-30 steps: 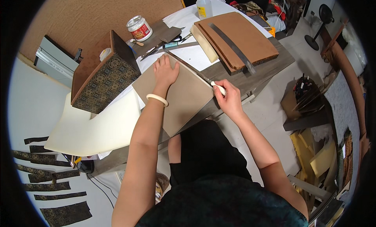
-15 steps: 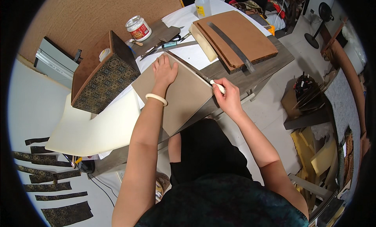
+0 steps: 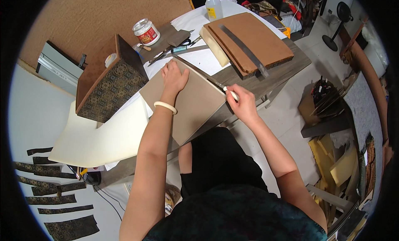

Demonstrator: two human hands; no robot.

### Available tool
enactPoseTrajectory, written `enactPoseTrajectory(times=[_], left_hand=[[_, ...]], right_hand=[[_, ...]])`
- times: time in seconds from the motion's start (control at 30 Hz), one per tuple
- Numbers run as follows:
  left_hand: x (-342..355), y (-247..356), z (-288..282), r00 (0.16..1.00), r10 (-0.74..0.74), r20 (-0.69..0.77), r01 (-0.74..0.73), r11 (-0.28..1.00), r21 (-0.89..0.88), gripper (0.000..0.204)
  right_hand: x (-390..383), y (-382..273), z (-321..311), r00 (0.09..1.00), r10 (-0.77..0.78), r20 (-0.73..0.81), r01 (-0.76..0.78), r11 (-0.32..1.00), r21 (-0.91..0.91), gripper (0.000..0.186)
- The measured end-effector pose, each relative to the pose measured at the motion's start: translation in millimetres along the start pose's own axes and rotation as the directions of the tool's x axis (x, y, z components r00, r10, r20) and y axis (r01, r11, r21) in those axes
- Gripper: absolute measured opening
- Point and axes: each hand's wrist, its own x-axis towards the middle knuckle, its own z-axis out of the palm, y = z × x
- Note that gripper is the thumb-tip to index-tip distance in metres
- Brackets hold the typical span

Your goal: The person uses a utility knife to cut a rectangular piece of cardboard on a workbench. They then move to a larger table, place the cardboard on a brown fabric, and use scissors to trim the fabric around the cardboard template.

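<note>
My left hand [image 3: 175,79] lies flat on a grey-brown board [image 3: 193,101], its fingers spread toward the far corner. A thin pale layer shows along the board's right edge. In my right hand [image 3: 243,101] is a knife [image 3: 201,71] with a white handle and a long, narrow dark blade. The blade lies along that right edge, its tip near the far corner. My fingers wrap round the handle and cover part of it.
To the left stand a patterned box [image 3: 112,87] and a curved cream foam sheet [image 3: 99,141]. Beyond the board are a jar [image 3: 146,33], scissors [image 3: 187,42] and a clear bottle [image 3: 213,9]. A metal strip [image 3: 243,47] lies on brown panels [image 3: 266,37] at right.
Both hands, the board and the knife keep nearly the same places. The whole view has shifted very slightly.
</note>
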Motion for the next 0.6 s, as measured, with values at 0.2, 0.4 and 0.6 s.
enactPoseTrajectory(times=[0.2,0.4,0.6], left_hand=[[0.4,-0.4,0.5,1.000,0.020,0.015,-0.020,0.999,0.027,0.074],[0.8,-6.8,3.3,0.997,0.048,0.057,-0.054,0.993,0.101,0.078],[1.7,-8.2,7.8,0.997,0.068,0.037,-0.072,0.993,0.093,0.080]], right_hand=[[6.2,-3.6,9.6,0.997,-0.063,0.032,0.065,0.997,-0.051,0.011],[-0.6,6.6,-7.6,0.996,-0.080,0.049,0.083,0.995,-0.057,0.009],[14.7,9.0,-0.4,0.989,-0.112,0.100,0.117,0.992,-0.043,0.008]])
